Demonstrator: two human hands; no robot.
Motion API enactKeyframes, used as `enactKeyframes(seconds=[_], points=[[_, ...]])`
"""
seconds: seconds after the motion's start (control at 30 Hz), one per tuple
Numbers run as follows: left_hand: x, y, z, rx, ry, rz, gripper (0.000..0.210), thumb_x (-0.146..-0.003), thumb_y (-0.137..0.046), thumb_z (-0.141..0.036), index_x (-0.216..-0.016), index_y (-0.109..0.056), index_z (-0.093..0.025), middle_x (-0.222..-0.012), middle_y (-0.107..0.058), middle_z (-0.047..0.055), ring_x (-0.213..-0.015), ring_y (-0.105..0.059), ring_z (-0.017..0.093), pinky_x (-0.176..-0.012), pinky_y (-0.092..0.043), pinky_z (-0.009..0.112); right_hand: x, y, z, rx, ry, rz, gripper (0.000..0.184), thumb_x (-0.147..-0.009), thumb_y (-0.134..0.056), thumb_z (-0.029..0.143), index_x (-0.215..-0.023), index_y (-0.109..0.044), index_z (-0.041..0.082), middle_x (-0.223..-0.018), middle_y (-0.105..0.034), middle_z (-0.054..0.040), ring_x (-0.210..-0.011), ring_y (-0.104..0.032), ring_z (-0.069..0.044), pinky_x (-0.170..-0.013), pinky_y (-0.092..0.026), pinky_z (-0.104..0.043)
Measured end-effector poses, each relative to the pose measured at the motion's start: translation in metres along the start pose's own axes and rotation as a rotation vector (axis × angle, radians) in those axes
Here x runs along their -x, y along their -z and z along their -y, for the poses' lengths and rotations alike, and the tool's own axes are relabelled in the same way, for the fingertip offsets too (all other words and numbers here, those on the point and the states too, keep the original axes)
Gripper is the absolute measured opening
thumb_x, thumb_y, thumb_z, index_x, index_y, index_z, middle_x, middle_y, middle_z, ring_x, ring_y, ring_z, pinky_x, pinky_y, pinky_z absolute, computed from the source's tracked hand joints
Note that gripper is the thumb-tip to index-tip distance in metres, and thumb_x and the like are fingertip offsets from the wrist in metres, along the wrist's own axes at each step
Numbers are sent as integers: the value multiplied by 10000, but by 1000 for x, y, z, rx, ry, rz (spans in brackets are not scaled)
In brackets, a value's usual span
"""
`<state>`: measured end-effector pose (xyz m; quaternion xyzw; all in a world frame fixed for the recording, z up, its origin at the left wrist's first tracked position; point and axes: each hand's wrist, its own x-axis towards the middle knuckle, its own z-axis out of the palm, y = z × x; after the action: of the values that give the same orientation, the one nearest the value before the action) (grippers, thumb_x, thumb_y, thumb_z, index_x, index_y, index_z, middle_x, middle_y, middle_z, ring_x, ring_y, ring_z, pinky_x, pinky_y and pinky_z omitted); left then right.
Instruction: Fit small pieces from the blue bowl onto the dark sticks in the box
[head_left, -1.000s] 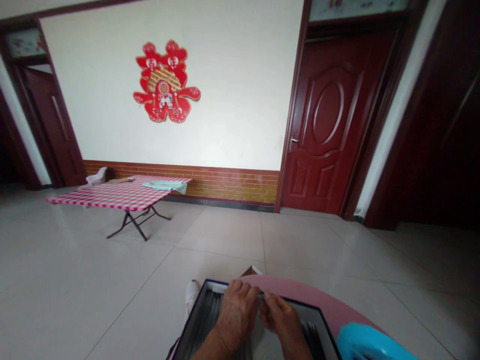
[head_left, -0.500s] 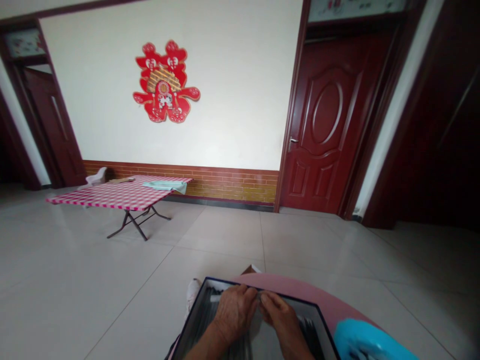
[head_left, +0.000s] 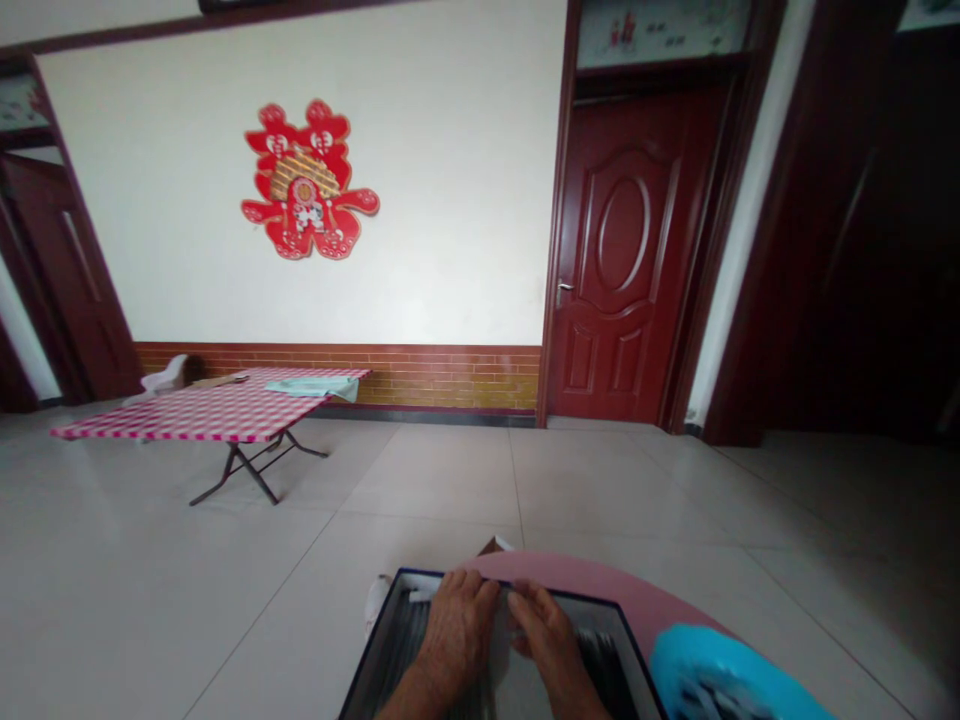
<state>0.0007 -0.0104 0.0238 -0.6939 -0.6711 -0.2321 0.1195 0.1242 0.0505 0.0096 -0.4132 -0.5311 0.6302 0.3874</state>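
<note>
A shallow box (head_left: 627, 628) with a dark rim and grey inside stands before me on a pink surface. Bundles of thin dark sticks (head_left: 405, 640) lie along its left side, and more dark pieces (head_left: 598, 655) with pale tips lie on the right. Over the box's far side, my left hand (head_left: 459, 625) has its fingers bent together; whatever they grip is hidden. My right hand (head_left: 550, 632) is close beside it, fingers curled with the thumb tucked under, and any small thing in them cannot be made out. A white strip (head_left: 421, 595) lies by the left hand.
A bright blue container (head_left: 694, 650) with dark and pale pieces inside stands right of the box on the round pink top (head_left: 585, 572). Further off are a folding table (head_left: 195, 412) with a checked cover and a dark red door (head_left: 619, 260). A shoe shows left of the box.
The view has turned slightly right and up. My hands, pressed together at the fingertips before, are now a little apart, both still over the far side of the box.
</note>
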Motion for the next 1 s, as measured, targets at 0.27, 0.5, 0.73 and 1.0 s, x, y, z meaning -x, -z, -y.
enactKeyframes(seconds=[0.27,0.5,0.73,1.0], points=[[0,2,0,26,-24,-44,149,-846,-448,-180,-898,-574,-241,-881,-595,27,-821,-508,202,-733,-349,322,-5,-2,-11,71,149,16,400,-659,-569,560,-607,-617,167,-529,-521,16,-507,-422,-120,-463,-329,-240],[0,-1,1,-25,-10,-44,141,-833,-455,-170,-822,-579,-237,-826,-599,23,-778,-515,198,-698,-341,316,1,-1,-3,49,135,36,380,-612,-604,544,-619,-646,166,-590,-592,-4,-578,-495,-151,-509,-380,-248],[0,1,2,-41,-11,-41,158,-847,-435,-175,-823,-577,-239,-810,-606,23,-767,-526,202,-698,-349,322,-1,0,-6,-40,-51,-5,346,-622,-618,522,-731,-643,194,-605,-603,0,-586,-539,-160,-499,-390,-245],[0,1,0,-27,-15,-18,150,-839,-448,-165,-836,-578,-241,-825,-611,20,-792,-541,207,-725,-364,330,3,-1,0,-14,72,35,316,-593,-645,473,-693,-651,174,-658,-619,-11,-619,-523,-157,-533,-388,-248]])
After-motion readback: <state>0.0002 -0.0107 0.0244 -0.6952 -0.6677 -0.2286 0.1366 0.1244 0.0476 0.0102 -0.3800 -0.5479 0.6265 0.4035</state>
